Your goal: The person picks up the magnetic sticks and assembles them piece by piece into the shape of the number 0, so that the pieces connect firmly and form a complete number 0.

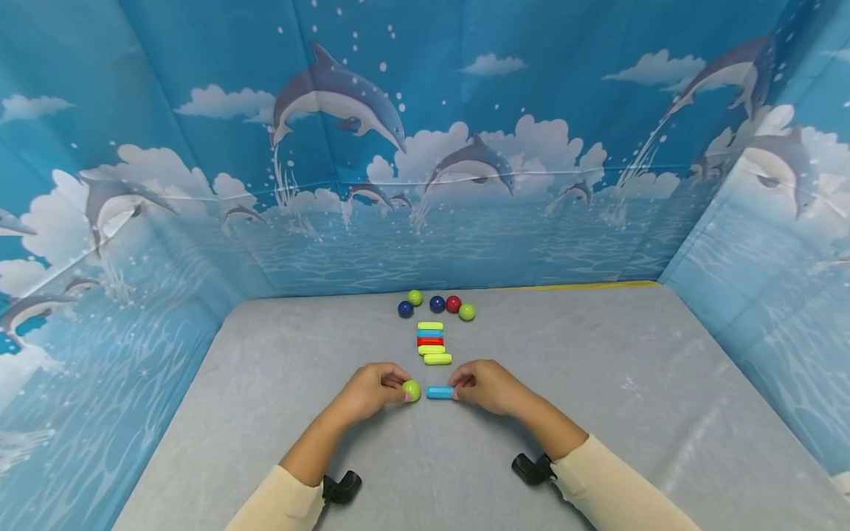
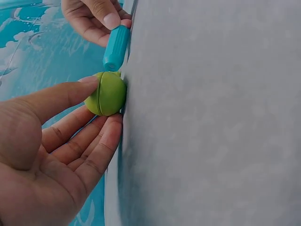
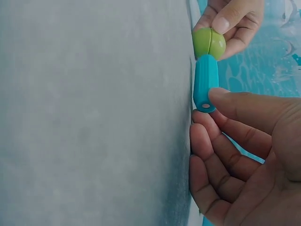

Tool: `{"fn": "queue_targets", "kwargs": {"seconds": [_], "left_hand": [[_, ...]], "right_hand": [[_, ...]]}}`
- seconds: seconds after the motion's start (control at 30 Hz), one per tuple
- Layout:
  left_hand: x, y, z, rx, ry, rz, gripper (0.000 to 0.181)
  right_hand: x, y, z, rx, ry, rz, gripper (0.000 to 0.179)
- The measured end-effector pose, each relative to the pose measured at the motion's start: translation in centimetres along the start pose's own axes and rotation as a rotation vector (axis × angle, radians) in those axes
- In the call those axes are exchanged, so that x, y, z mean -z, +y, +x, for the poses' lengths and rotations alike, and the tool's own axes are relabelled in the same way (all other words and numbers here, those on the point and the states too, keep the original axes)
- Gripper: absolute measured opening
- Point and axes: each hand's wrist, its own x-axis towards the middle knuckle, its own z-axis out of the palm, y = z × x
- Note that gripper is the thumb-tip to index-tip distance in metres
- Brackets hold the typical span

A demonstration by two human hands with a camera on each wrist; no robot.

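My left hand (image 1: pixel 373 387) pinches a green ball (image 1: pixel 412 390) between thumb and fingers, low over the grey tabletop. In the left wrist view a seam runs round the green ball (image 2: pixel 107 94). Opposite it, my right hand (image 1: pixel 490 386) pinches the right end of a blue ribbed stick (image 1: pixel 440 393), which lies level and points at the ball. A small gap parts ball and stick in the head view. The right wrist view shows a small hole in the near end of the blue stick (image 3: pixel 206 84); whether its far end touches the ball cannot be told there.
Beyond the hands lies a stack-like row of yellow, blue and red sticks (image 1: pixel 430 341). Farther back are a red ball (image 1: pixel 453 304), blue balls (image 1: pixel 437 304) and green balls (image 1: pixel 467 312). A dolphin-print curtain (image 1: pixel 465 221) borders the grey table (image 1: pixel 299 332). Each wrist wears a black camera mount (image 1: pixel 342 487).
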Motion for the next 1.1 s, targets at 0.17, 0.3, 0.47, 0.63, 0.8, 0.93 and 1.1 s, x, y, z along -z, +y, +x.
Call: {"fn": "queue_targets", "kwargs": {"seconds": [0.17,0.3,0.47,0.63,0.8,0.93,1.1], "left_hand": [[-0.4,-0.3,0.1,-0.007,-0.004,-0.031,0.022],[-0.6,-0.5,0.2,-0.020,-0.012,-0.056,0.023],[-0.8,-1.1,0.1,-0.018,-0.016,-0.117,0.028],[-1.1,-1.5,-0.1,-0.010,-0.032,-0.174,0.034],[-1.2,-1.6,-0.1,0.008,-0.030,-0.195,0.033],[-1.2,-1.6,0.0,0.008,-0.035,-0.205,0.033],[-1.3,-1.7,0.1,0.002,-0.029,-0.207,0.033]], "right_hand": [[0.0,0.3,-0.3,0.019,-0.020,0.053,0.005],[-0.1,1.0,-0.4,0.039,-0.022,0.097,0.007],[-0.3,1.5,-0.4,0.054,-0.032,0.165,0.009],[-0.6,1.9,-0.5,0.038,-0.040,0.227,0.011],[-0.8,2.1,-0.5,0.034,-0.030,0.248,0.012],[-0.7,2.2,-0.5,0.021,-0.020,0.250,0.013],[-0.7,2.2,-0.5,0.021,-0.022,0.247,0.014]]}}
